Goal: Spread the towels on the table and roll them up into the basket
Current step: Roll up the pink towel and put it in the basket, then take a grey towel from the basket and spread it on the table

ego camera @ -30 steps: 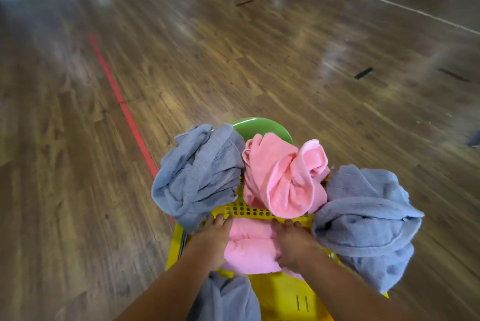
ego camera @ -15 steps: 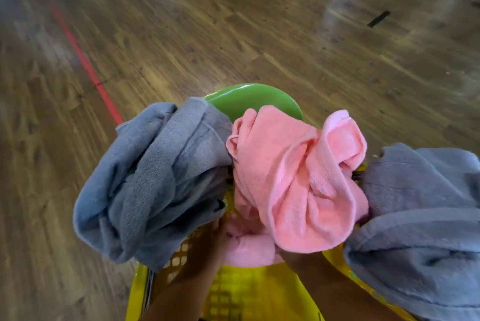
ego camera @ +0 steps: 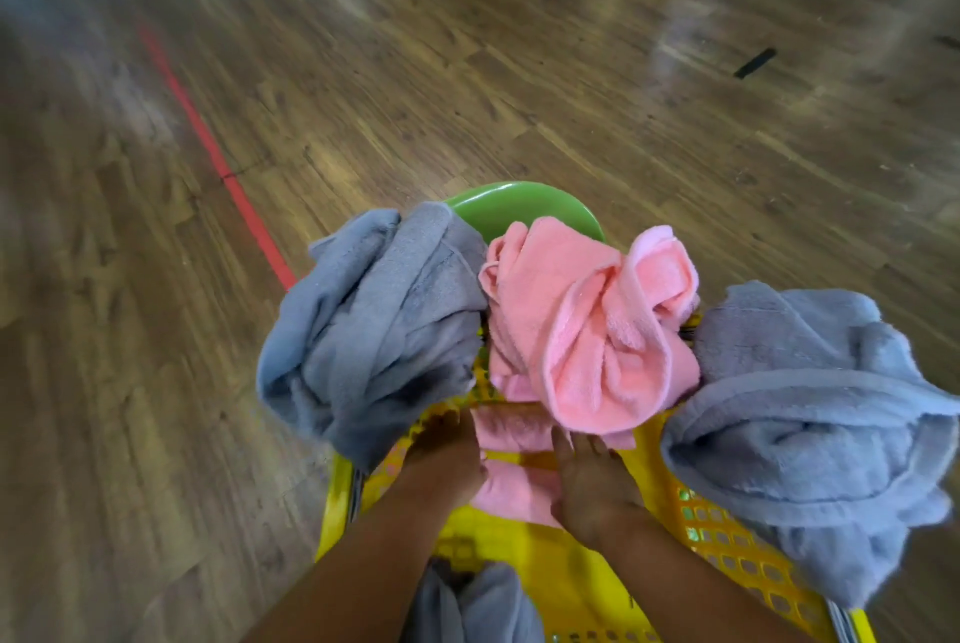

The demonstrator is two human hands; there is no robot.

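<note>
A yellow perforated basket (ego camera: pixel 727 538) sits low in the head view. A rolled pink towel (ego camera: pixel 511 439) lies inside it. My left hand (ego camera: pixel 447 458) is at the roll's left end; blur hides its fingers. My right hand (ego camera: pixel 587 481) lies on the roll with fingers stretched forward. A crumpled pink towel (ego camera: pixel 587 330) hangs over the far rim. One grey towel (ego camera: pixel 374 320) drapes the left rim and another grey towel (ego camera: pixel 810 424) the right rim. A third grey towel (ego camera: pixel 478 606) lies by the near edge between my forearms.
A green round surface (ego camera: pixel 514 208) shows just beyond the basket, partly covered by the towels. Wooden floor surrounds everything, with a red line (ego camera: pixel 218 164) running diagonally on the left and a dark mark (ego camera: pixel 753 62) at the right.
The view pulled back and tilted, so the basket sits lower and smaller than half a second ago. Both hands have come out from behind the hanging pink towel and remain at the pink roll.
</note>
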